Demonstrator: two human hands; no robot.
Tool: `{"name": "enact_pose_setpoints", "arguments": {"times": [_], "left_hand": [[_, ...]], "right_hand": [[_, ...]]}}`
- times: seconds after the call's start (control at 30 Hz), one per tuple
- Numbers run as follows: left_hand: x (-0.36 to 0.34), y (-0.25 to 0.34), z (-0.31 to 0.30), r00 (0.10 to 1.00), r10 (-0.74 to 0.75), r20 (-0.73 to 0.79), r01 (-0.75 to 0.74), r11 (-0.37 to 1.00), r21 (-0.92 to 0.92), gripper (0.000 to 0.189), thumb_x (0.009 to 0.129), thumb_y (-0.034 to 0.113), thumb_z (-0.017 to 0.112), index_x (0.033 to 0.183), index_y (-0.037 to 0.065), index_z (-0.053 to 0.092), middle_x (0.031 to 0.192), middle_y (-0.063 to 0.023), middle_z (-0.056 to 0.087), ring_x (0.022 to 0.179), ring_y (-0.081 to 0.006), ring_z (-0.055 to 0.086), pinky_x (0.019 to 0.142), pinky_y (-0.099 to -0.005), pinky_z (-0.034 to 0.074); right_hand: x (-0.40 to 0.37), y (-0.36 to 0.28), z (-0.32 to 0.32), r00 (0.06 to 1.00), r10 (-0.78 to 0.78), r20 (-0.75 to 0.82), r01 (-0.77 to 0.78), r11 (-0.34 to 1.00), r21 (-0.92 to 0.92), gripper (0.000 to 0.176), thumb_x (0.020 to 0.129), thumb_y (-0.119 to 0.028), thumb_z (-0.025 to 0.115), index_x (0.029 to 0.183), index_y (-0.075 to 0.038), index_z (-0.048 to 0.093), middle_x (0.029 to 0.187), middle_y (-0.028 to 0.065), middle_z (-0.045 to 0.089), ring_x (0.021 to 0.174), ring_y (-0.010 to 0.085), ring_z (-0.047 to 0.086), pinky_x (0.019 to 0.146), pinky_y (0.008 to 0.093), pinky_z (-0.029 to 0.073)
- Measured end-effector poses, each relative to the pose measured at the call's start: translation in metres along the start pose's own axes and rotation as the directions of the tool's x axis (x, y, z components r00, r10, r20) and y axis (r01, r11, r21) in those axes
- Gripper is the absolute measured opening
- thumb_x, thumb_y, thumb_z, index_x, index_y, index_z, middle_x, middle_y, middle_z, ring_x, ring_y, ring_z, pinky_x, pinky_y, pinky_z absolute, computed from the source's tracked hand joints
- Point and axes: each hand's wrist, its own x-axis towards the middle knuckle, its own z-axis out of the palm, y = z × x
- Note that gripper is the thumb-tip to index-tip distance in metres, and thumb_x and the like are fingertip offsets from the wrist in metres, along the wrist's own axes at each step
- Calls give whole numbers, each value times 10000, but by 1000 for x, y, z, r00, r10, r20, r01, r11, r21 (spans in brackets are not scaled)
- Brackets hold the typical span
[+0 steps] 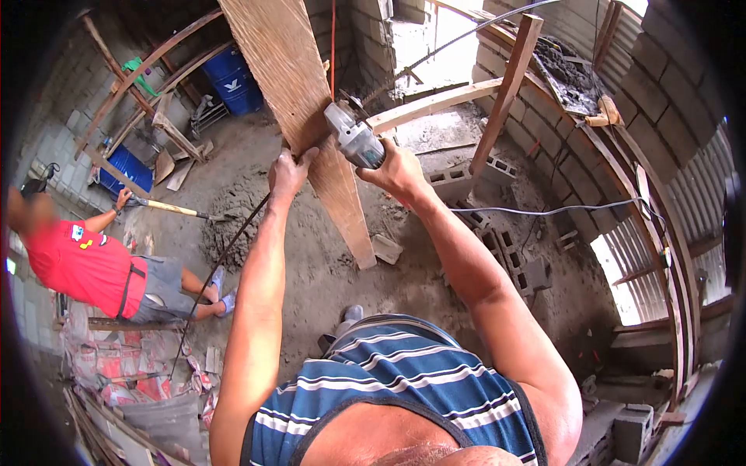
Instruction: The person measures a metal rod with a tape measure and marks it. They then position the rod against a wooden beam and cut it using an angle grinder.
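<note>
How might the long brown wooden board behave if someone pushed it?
The long brown wooden board is probably stiff, as its edges look straight. It seems heavy, given its length. It could pivot when pushed, since the left hand grips it partway along.

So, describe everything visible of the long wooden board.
The board is long, flat, light brown and streaky-grained. It slants through the view, narrowest at its lower end, its top out of frame. The left hand grips its left edge; a grey angle grinder in the right hand is at its right edge.
</note>
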Motion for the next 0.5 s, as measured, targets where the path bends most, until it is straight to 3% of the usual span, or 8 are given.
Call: {"name": "enact_pose_setpoints", "arguments": {"times": [0.1,0.23,0.5], "left_hand": [[-4,6,-4,997,51,-53,-56,993,-104,687,839,612,745,1067,-30,654,937,-259,735,923,-463,706,741,-506,562],[1,4,-5,999,-35,40,36,999,-22,659,852,592,747,1068,-24,657,946,-247,740,917,-439,718,732,-492,563],[-1,5,-6,1000,25,-1,-25,994,-108,623,865,543,750,1109,-21,650,965,-251,739,931,-435,717,750,-490,569]], "right_hand": [[0,-3,-1,1000,22,8,-22,1000,-10,701,671,-460,779,1177,4,637,977,265,716,965,412,702,884,471,553],[2,-2,-1,999,15,37,-15,1000,-10,740,681,-447,778,1233,18,617,980,285,716,961,419,708,881,465,558],[-1,-4,-4,999,3,37,-3,1000,-15,748,700,-435,769,1261,30,603,1003,296,713,980,424,707,888,463,555]]}}
